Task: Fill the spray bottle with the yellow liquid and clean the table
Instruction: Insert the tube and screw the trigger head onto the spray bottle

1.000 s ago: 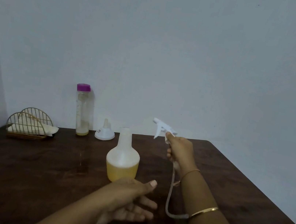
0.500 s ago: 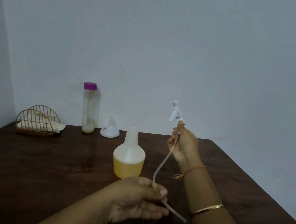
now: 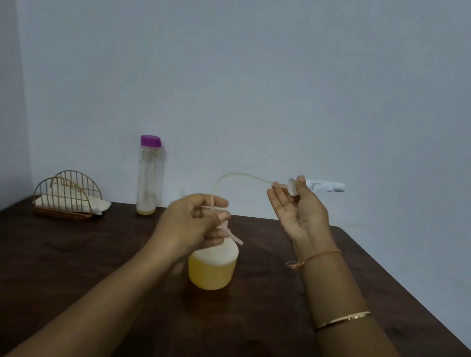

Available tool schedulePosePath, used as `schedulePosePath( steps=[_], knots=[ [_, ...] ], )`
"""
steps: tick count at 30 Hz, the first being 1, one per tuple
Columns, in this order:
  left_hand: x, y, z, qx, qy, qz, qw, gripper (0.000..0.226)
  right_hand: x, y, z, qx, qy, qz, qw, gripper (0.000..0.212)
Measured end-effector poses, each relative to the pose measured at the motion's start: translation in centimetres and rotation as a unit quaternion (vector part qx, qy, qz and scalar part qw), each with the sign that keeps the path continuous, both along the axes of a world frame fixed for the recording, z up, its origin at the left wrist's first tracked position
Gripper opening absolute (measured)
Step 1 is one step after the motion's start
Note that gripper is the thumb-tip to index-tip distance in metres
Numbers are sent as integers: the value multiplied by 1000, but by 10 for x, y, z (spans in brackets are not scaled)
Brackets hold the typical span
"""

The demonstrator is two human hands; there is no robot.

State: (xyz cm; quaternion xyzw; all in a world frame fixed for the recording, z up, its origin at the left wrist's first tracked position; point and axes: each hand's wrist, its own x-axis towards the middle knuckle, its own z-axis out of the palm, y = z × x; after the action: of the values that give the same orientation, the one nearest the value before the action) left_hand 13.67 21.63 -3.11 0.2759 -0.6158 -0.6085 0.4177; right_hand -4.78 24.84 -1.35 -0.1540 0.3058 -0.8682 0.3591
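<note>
**Yellow liquid in the bottle; sprayer head not yet fitted**

Head view, near ground. Translucent white plastic spray bottle stands upright on the dark wooden table, its lower part full of yellow liquid. Its neck is hidden behind the left hand. That hand pinches the thin clear dip tube near its free end, between thumb and fingertips, just above the bottle's shoulder. The tip pokes out past the fingers. Right hand is raised, palm up, fingers loosely spread. Its thumb pins the collar of the white trigger spray head, which lies sideways with the nozzle pointing right. The tube arcs from the collar across to the left hand.

Head view, back by the wall. Tall clear bottle with purple cap, only a trace of yellow left at the bottom. Gold wire holder with pale cloths, far left.

Judgement: filling looks finished, and the step in hand is threading the tube into the neck. Next move calls for steering the tip into the opening, tipping the head upright over it, then screwing the collar down while one hand steadies the bottle. The tube looks springy and may flick out. Wiping not begun.
</note>
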Motion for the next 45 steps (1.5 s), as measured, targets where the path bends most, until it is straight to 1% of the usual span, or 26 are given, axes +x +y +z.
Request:
schedulePosePath(
  steps=[4,7,13,17,21,23,28,33,35,37,42,45],
  knots=[
    [2,-18,9,-30,60,67,996,14,15,-12,24,-37,32,3,999,13],
    [0,-27,10,-52,95,108,988,13,23,-19,38,-41,65,-5,997,13],
    [-12,-39,2,-95,89,154,979,20,24,-26,47,-22,113,-53,992,16],
    [-19,-49,-5,-126,56,165,977,28,18,-26,43,0,134,-90,987,20],
    [-26,-55,-14,-163,2,188,968,54,13,-26,42,24,154,-134,979,20],
    [-29,-55,-19,-166,-7,172,971,63,11,-26,42,30,162,-148,975,19],
    [-33,-55,-31,-212,-71,134,965,68,8,-25,43,73,204,-200,956,21],
    [-38,-57,-43,-268,-152,117,944,75,5,-19,46,47,191,-176,965,20],
    [-41,-57,-47,-287,-188,117,932,78,4,-16,47,41,203,-191,959,12],
    [-43,-57,-51,-306,-219,116,919,77,3,-14,48,41,222,-216,950,3],
    [-45,-58,-58,-330,-248,111,904,90,1,-12,49,71,296,-268,914,13],
    [-45,-56,-60,-345,-223,119,904,97,7,-14,42,91,366,-257,889,16]
  ],
)
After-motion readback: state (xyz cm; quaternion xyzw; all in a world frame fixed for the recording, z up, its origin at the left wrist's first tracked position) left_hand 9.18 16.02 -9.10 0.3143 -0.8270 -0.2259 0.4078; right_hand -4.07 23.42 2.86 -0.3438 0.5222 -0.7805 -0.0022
